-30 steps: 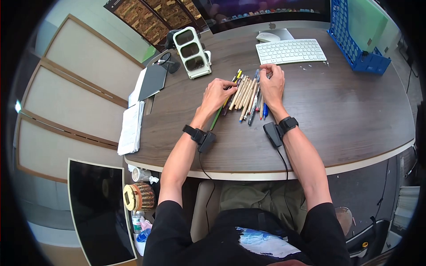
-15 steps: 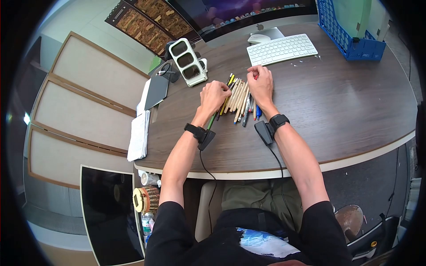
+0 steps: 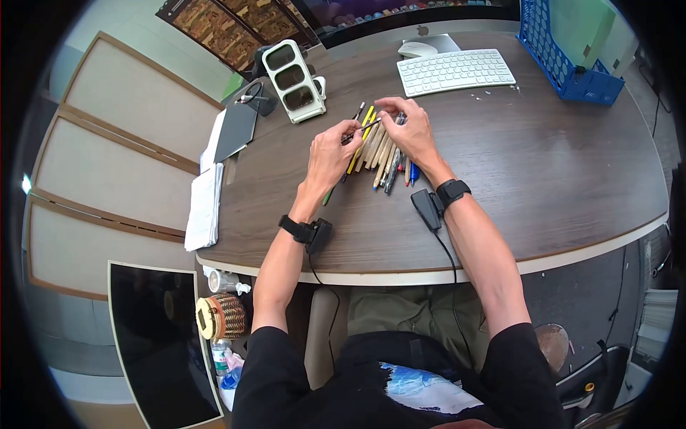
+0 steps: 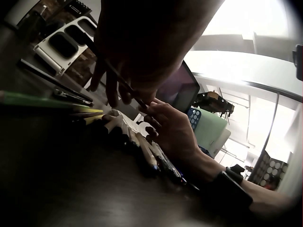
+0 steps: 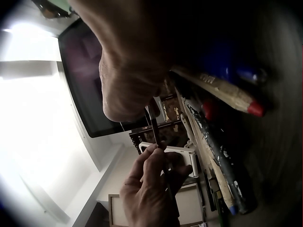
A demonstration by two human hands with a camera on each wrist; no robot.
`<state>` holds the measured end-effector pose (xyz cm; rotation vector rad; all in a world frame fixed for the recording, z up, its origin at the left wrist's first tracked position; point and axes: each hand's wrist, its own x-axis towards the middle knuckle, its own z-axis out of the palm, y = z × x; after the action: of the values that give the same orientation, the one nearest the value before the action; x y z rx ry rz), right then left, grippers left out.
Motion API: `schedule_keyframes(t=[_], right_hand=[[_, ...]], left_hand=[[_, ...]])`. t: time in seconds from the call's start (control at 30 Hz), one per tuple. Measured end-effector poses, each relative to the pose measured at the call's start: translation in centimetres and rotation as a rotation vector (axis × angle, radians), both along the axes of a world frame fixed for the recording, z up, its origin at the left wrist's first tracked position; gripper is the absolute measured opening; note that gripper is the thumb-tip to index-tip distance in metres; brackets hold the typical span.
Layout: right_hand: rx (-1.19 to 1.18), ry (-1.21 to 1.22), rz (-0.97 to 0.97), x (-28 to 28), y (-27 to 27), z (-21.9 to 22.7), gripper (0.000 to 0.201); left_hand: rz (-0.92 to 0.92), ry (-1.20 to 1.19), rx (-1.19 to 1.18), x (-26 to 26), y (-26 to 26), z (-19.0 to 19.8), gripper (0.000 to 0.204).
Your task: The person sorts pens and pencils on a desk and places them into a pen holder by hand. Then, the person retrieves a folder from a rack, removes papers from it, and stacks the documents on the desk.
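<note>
The head view shows a brown surface [image 3: 543, 164], with a white keyboard [image 3: 456, 72] to the far right and a white three-windowed case [image 3: 293, 87] to the far left. Nearer, between and beneath the hands, lies a pencil pile [image 3: 373, 148], most of it running near to far. The left hand [image 3: 329, 154] is over the pile's left side, the right hand [image 3: 413, 134] over its right. A dark pencil [image 3: 371, 125] bridges them above the pile, its long axis crosswise, sloping from left and near to right and slightly far. The left fingers pinch it partway along; the right fingers hold its right end, so both are equally near. Half a second earlier the gap between the hands was wider, and no pencil could be seen spanning it.
</note>
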<state>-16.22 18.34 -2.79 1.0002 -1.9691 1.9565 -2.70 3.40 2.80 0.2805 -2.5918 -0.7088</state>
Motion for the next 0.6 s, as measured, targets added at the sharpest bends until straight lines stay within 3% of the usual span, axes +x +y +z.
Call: schedule_keyframes(t=[0.17, 0.33, 0.47, 0.53, 0.6], right_hand=[[0.163, -0.035, 0.128, -0.4, 0.1, -0.2, 0.024], [0.240, -0.012, 0.117, -0.1, -0.1, 0.0, 0.023], [0.236, -0.082, 0.107, -0.2, -0.2, -0.4, 0.024], [0.208, -0.090, 0.128, -0.3, -0.3, -0.4, 0.024], [0.236, -0.111, 0.139, -0.2, -0.2, -0.3, 0.024]], left_hand=[[-0.060, 0.126, -0.008, 0.1, -2.1, -2.6, 0.026], [-0.076, 0.092, -0.203, 0.8, -3.4, -1.6, 0.028], [-0.045, -0.047, -0.061, 1.9, -4.8, -0.8, 0.027], [-0.013, 0.018, -0.004, 2.5, -5.0, -0.6, 0.028], [0.038, -0.093, 0.201, 3.1, -5.4, -0.2, 0.031]])
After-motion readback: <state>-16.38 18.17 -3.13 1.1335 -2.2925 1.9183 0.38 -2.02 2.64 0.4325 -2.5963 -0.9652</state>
